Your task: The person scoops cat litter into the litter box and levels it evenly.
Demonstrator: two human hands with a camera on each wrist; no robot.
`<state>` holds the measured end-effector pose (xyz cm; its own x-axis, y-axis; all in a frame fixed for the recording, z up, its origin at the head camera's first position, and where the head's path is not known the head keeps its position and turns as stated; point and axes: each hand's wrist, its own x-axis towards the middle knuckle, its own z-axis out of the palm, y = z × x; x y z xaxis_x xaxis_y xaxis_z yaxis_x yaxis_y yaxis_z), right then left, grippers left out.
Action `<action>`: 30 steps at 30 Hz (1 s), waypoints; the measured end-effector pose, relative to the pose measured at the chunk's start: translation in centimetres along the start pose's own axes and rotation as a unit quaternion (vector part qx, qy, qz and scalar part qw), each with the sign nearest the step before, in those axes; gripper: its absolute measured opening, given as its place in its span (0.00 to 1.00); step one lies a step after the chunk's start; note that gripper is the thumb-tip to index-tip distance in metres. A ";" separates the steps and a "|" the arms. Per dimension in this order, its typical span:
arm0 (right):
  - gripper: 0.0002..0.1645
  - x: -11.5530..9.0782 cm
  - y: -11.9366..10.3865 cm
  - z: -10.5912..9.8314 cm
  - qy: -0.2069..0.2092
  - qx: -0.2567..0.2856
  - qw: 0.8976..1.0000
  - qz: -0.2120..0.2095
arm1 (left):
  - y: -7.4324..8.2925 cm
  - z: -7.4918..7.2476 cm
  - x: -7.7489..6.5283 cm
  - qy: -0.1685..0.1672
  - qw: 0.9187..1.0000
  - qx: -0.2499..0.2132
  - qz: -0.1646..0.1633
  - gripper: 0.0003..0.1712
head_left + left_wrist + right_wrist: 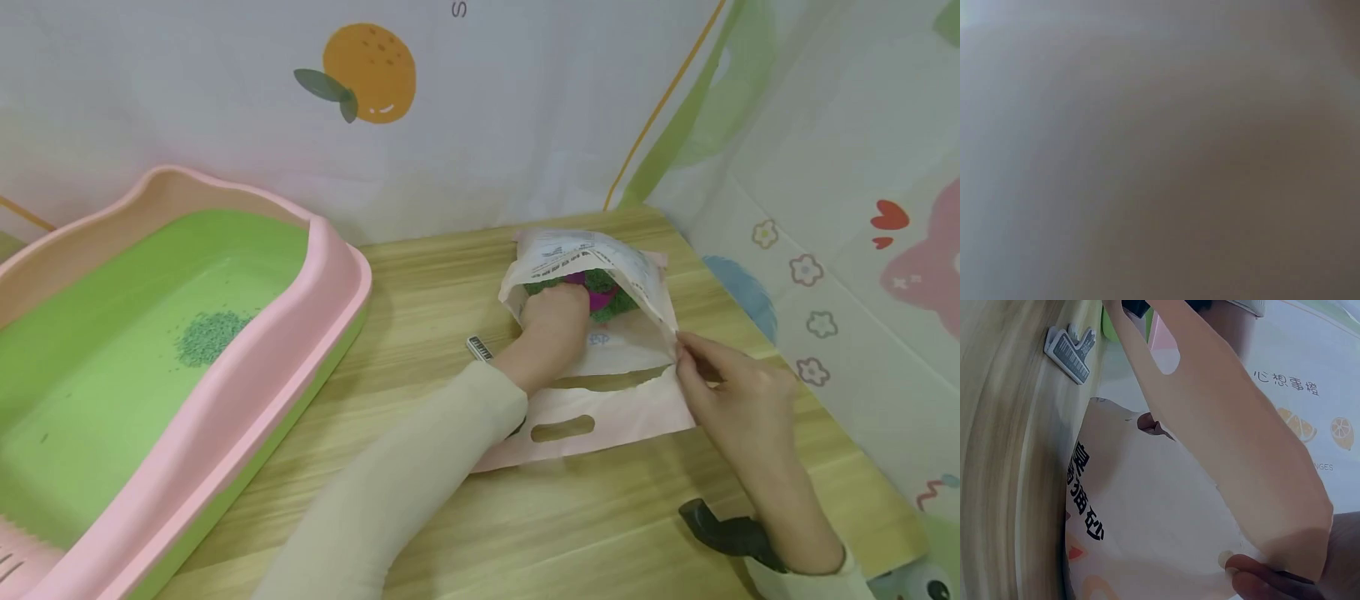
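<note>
A cat litter bag [622, 354] lies on its side with its torn mouth facing me and green pellets [618, 307] inside. Reaching into that mouth, my left hand [555, 321] grips a purple scoop [600, 298], partly hidden by the knuckles and pellets. My right hand [738, 396] pinches the right edge of the opening between thumb and fingers. A torn strip with a handle slot [622, 421] hangs from the bag toward me. In the right wrist view, fingertips [1250, 569] hold the edge beside black lettering. The left wrist view is a blur.
On the left stands a litter box [262, 400] with a green base, pink rim and a small patch of green pellets [213, 335]. A pink slotted piece [18, 554] lies at its near corner. A clip [1072, 353] rests on the wooden table [420, 292] left of the bag.
</note>
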<state>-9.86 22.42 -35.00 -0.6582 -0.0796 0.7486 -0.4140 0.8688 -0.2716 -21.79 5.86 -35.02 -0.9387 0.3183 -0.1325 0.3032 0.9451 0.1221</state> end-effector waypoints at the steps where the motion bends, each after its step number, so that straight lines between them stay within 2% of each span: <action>1: 0.14 -0.1 0.1 0.0 0.003 0.001 1.000 0.000 | 0.0 0.1 0.0 -0.002 1.000 -0.001 0.001 0.08; 5: 0.13 -0.2 0.2 0.1 0.006 0.007 1.000 0.007 | 0.0 0.4 0.0 0.001 1.000 0.000 0.003 0.09; 15: 0.10 0.6 0.4 0.2 0.027 0.019 0.998 0.051 | -0.7 0.8 -0.1 0.049 0.998 0.027 0.017 0.11; 20: 0.09 1.1 0.3 0.2 0.039 0.039 0.996 0.076 | -1.8 1.1 -0.9 0.088 0.995 0.045 0.032 0.10; 24: 0.09 1.3 0.2 0.1 0.038 0.045 0.995 0.080 | -3.1 1.4 -1.8 0.101 0.993 0.046 0.032 0.10; 30: 0.10 1.3 0.1 0.1 0.034 0.050 0.995 0.085 | -4.9 1.2 -3.1 0.112 0.993 -0.001 0.028 0.20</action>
<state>-10.81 22.35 -34.09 -0.6808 0.1008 0.7255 -0.3636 0.8133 -0.4542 -20.17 0.31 -36.35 -0.9336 0.3448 0.0971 0.3552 0.9263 0.1258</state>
